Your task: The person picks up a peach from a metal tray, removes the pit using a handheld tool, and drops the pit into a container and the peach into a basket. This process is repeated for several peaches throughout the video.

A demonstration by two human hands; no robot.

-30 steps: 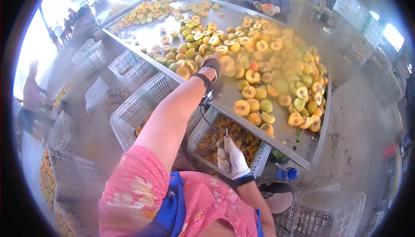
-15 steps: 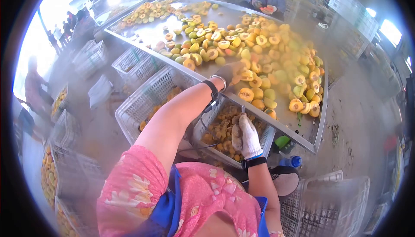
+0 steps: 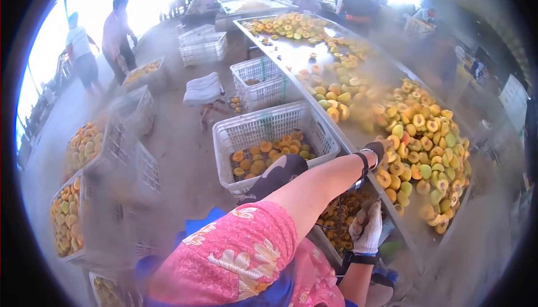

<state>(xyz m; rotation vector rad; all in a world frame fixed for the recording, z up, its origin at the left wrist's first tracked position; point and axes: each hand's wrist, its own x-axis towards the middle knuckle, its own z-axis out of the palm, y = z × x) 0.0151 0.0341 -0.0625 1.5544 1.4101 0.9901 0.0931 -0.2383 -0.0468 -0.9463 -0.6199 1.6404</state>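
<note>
Many halved yellow peaches (image 3: 434,156) lie heaped on the metal table (image 3: 406,226). My left hand (image 3: 378,151), in a dark glove, reaches over the table's near edge to the heap; its fingers are blurred against the fruit. Below that edge my right hand (image 3: 367,231), in a white glove with soiled fingers, is closed in front of my body. What sits inside its fingers I cannot tell. Under it stands a crate of brownish fruit scraps (image 3: 339,217), partly covered by my left arm.
A white crate (image 3: 269,117) holding peach halves stands left of my arm, with another crate (image 3: 259,71) and a stool (image 3: 203,89) behind it. Stacked crates of fruit (image 3: 84,195) line the left. Several people work or walk farther back, one person (image 3: 117,38) near the left.
My view has swung left, so the table and both hands appear farther right and more crates and people show. The left hand stays at the heap, the right hand above the scraps.
</note>
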